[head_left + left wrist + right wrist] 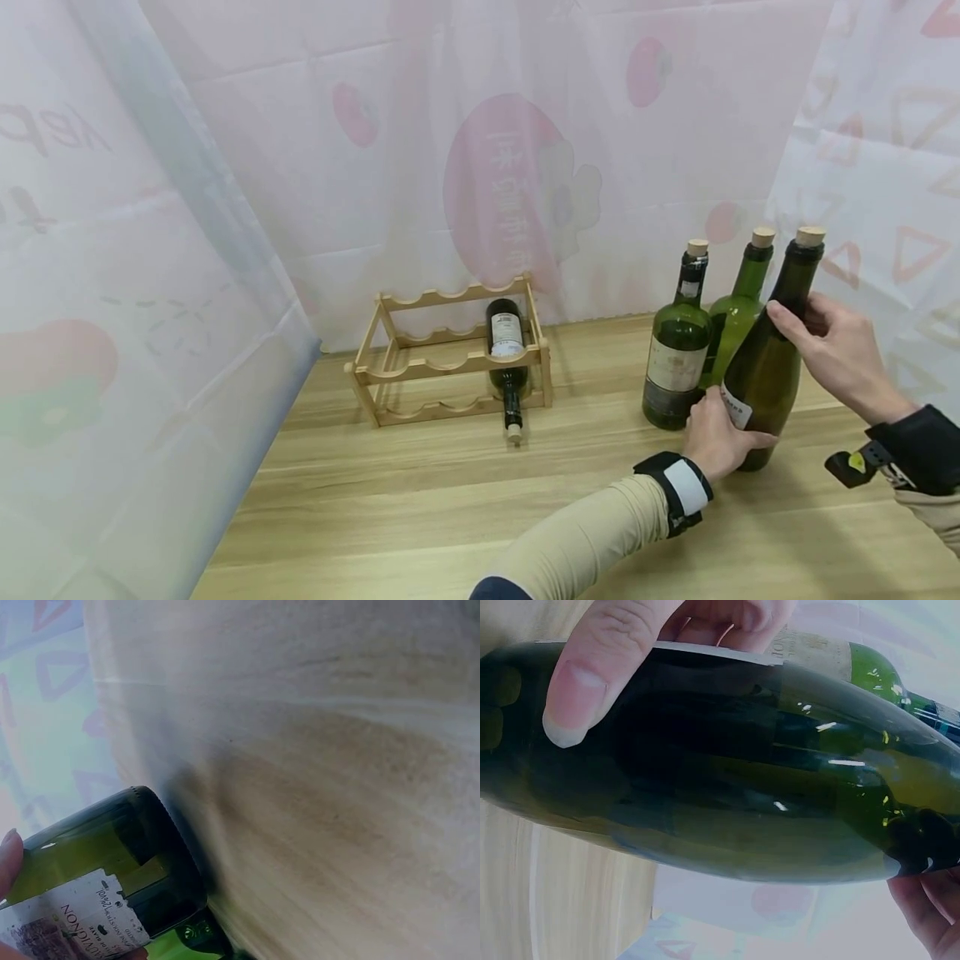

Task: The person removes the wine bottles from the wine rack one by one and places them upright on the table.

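Observation:
A dark green wine bottle with a cork leans to the right at the right side of the table. My left hand grips its lower body over the white label, and the thumb shows against the glass in the right wrist view. Around the neck, my right hand holds it with thumb and fingers. The left wrist view shows the bottle's base close to the tabletop; whether it touches I cannot tell. Two corked green bottles, a labelled one and one partly hidden, stand upright just beyond.
A wooden wine rack stands left of centre near the back. One dark bottle lies in its right-hand slot, its corked neck pointing forward. Printed curtains hang behind the wooden table and along both sides.

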Demonstrator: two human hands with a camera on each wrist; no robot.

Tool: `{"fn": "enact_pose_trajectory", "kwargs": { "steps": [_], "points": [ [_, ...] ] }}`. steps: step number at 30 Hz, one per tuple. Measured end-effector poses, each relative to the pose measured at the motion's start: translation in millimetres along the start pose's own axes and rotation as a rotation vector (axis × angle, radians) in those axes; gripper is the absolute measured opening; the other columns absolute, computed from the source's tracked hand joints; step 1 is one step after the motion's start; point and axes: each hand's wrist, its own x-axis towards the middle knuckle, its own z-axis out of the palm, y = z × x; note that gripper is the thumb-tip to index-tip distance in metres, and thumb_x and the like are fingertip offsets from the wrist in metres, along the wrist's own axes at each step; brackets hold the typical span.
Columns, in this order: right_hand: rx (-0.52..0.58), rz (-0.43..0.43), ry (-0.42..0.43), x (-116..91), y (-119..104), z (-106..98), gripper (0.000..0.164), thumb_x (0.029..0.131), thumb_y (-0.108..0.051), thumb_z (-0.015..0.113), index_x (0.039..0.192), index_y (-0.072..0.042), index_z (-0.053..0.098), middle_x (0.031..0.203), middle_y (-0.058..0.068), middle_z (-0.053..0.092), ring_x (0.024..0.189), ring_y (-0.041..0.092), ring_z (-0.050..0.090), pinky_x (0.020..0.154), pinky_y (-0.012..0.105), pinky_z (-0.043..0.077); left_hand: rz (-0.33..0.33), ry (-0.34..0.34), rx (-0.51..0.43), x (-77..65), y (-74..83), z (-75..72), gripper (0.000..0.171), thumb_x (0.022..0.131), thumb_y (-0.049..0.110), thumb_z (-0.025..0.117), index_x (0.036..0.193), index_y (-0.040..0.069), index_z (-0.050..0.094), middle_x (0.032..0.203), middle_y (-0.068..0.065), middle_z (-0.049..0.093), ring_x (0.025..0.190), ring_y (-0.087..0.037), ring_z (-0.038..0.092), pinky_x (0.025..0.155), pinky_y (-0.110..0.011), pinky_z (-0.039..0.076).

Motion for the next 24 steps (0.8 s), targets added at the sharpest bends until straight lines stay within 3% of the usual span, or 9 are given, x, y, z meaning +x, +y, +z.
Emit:
{"fn": "enact_pose_trajectory", "kwargs": {
  "steps": [7,14,24],
  "points": [
    [-0.006,0.018,0.008,-2.5,1.1,0.6,0.02,0.094,-0.031,0.06,0.105,-0.013,0.063,0.077,-0.026,0.066,0.072,-0.024,0.052,0.064,0.001,0.038,0.019,-0.003,-0.003,0.1,-3.3,1.9,0.065,0.061,0.035,0.092,0.113,0.018,0.056,0.099,0.008,0.066,0.087,-0.002,0.062,0.07,-0.017,0.05],
    [-0.001,0.013,-0.007,-3.1,0.0,1.3,0.028,0.095,-0.022,0.06,0.114,-0.002,0.061,0.08,-0.044,0.051,0.075,-0.026,0.05,0.065,-0.001,0.038,0.029,0.006,-0.007,1.2,-4.2,2.7,0.066,0.062,0.035,0.091,0.114,0.019,0.055,0.1,0.008,0.066,0.087,-0.002,0.062,0.069,-0.017,0.05],
    [0.021,-0.002,0.004,-7.3,1.2,0.8,0.013,0.094,-0.022,0.06,0.108,-0.02,0.062,0.082,-0.042,0.055,0.077,-0.025,0.052,0.065,0.0,0.039,0.064,0.015,0.008,1.8,-9.6,7.4,0.066,0.062,0.037,0.091,0.114,0.019,0.055,0.099,0.009,0.065,0.086,-0.001,0.061,0.068,-0.016,0.049]
  ]
}}
